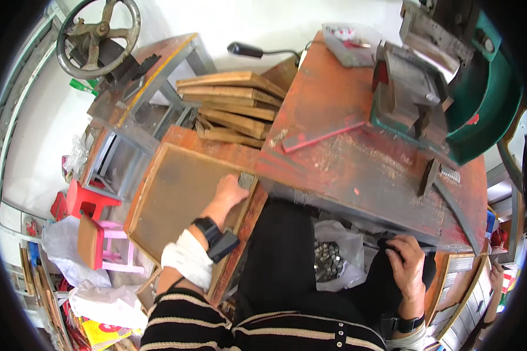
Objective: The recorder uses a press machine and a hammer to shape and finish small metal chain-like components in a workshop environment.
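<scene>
My left hand (231,191) reaches into a shallow wooden tray (149,193) and has its fingers curled at a small ridged grey metal block (247,181) in the far right corner. Its fingertips touch the block's near side and are partly hidden. The brown bottom of the tray shows around the hand. Over my right knee lies my right hand (407,263), fingers loosely bent and thumb apart, with nothing seen in it. Between my legs a whitish plastic bag (346,245) holds many small shiny metal pieces (328,261).
A worn red workbench (334,169) carries a green machine (480,93) with a metal vise and a red bar (322,136). Wooden trays (234,96) are stacked behind. Stools (91,202) and bags stand left. Another person's hand (496,276) is by trays (468,292) at right.
</scene>
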